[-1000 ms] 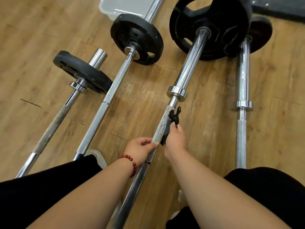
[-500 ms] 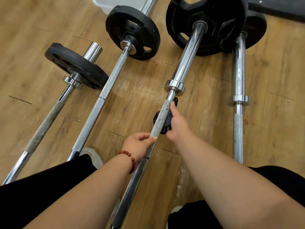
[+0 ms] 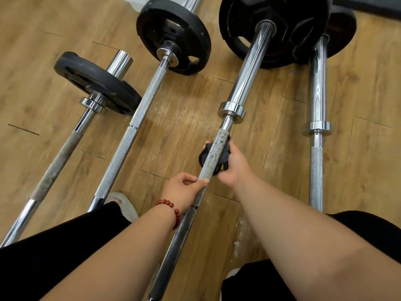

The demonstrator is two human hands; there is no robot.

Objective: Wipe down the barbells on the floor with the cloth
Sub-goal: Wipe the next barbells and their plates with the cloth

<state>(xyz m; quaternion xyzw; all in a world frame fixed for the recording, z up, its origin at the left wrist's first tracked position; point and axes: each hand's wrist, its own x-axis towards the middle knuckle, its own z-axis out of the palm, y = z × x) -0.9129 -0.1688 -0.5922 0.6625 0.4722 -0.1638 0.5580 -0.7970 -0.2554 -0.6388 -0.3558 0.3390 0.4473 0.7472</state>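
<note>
Four barbells lie side by side on the wood floor (image 3: 184, 127). Work is on the third barbell (image 3: 249, 68) from the left. Right hand (image 3: 233, 164): grip clenched on a dark cloth (image 3: 206, 154) cupped under and around the knurled shaft, just below the chrome collar (image 3: 231, 109). Left hand (image 3: 184, 190): grip wrapped on the same shaft, just nearer the person, thumb on top, steadying it. The knurl here shows dark specks and looks grimy. Far-left barbell (image 3: 56, 161), second barbell (image 3: 130, 137) and far-right barbell (image 3: 315, 170) have no hand on them, shafts apart.

Handling, my read: the bar is stiff steel and heavy with the big black plate (image 3: 282, 29) loaded, so it will likely roll rather than lift. Hold the shaft, not the sleeve. The rough knurl may snag the soft, limp cloth, and the smooth chrome sleeve is slippery. Best hold: bunch the cloth in the palm, wrap it round the shaft and slide it lengthwise while the other hand pins the bar
</note>
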